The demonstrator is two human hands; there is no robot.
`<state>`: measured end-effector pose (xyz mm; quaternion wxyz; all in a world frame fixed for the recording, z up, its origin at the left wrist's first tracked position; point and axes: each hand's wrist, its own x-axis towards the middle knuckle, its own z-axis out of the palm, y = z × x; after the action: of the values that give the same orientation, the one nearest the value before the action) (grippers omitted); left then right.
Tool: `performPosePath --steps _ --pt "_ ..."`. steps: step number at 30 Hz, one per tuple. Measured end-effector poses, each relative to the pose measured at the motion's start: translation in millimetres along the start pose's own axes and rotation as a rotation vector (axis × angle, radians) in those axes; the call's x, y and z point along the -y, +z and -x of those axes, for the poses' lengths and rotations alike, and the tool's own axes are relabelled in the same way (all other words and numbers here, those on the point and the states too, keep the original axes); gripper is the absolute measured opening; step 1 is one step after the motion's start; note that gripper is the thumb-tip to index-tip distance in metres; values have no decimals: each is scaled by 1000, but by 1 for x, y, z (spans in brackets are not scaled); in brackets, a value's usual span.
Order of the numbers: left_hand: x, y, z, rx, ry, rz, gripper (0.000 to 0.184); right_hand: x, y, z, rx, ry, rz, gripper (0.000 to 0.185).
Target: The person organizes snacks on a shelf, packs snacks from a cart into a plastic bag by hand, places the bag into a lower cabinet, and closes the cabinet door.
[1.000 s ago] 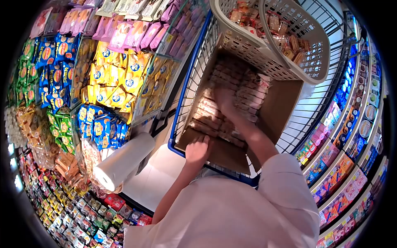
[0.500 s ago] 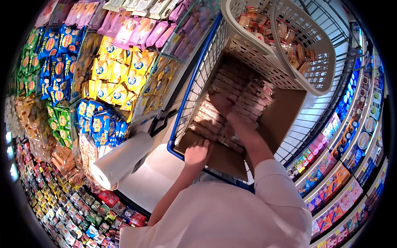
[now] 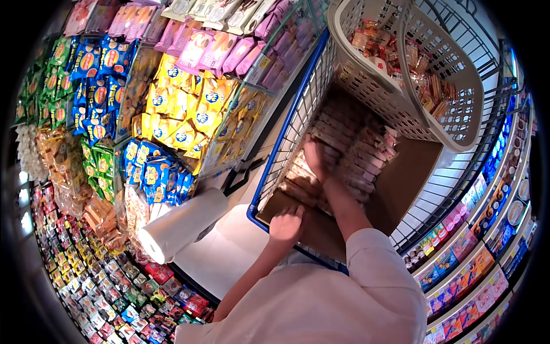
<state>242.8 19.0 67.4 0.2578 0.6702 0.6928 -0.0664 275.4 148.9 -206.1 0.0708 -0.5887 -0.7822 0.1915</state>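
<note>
A cardboard box (image 3: 401, 189) stands inside a shopping cart, filled with rows of small wrapped snack packets (image 3: 364, 157). My right hand (image 3: 316, 156) reaches down into the box at its left side, against the packets; its fingertips are hidden among them and in shadow. On the box's near left edge rests my left hand (image 3: 286, 223), with its fingers curled over the cardboard. The cart's blue rim (image 3: 256, 209) runs just beside it.
A beige perforated basket (image 3: 472, 109) holding red-and-clear wrapped snacks sits across the cart's far end. Shelves of bagged snacks (image 3: 183, 109) stand close on the left, with a roll of plastic bags (image 3: 183, 223) below. Stocked shelves (image 3: 464, 246) line the right.
My right hand has moved from the middle of the packets toward the box's left side. My left hand stays on the box edge. The whole view has shifted slightly.
</note>
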Motion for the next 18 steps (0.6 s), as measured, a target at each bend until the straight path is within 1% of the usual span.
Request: performPosePath --steps 1,2,5,6,8,9,11,13,14,16,18 --pt "0 0 1 20 -5 -1 20 3 3 -2 16 47 5 9" --pt "1 0 1 14 -6 -8 20 2 3 -4 -31 25 -11 13" --pt "0 0 5 -25 3 36 21 2 1 -4 -4 10 -70 14" --pt "0 -3 4 -7 19 21 21 7 -22 2 -4 11 -69 14" --pt "0 -5 3 10 46 13 20 20 -106 17 148 144 231 18" --pt "2 -2 2 16 45 9 21 12 -122 19 144 149 240 18" --pt "0 -4 3 52 34 1 22 -15 -154 41 -79 297 -92 16" --pt "4 2 4 0 47 21 26 -24 -224 58 -310 294 -385 10" --pt "1 -5 4 20 44 10 28 -29 -251 66 -316 285 -369 10" --pt "2 -2 5 26 36 18 29 -38 -287 82 -454 286 -461 6" --pt "1 -2 5 19 24 15 28 -50 -297 89 -425 291 -408 6"
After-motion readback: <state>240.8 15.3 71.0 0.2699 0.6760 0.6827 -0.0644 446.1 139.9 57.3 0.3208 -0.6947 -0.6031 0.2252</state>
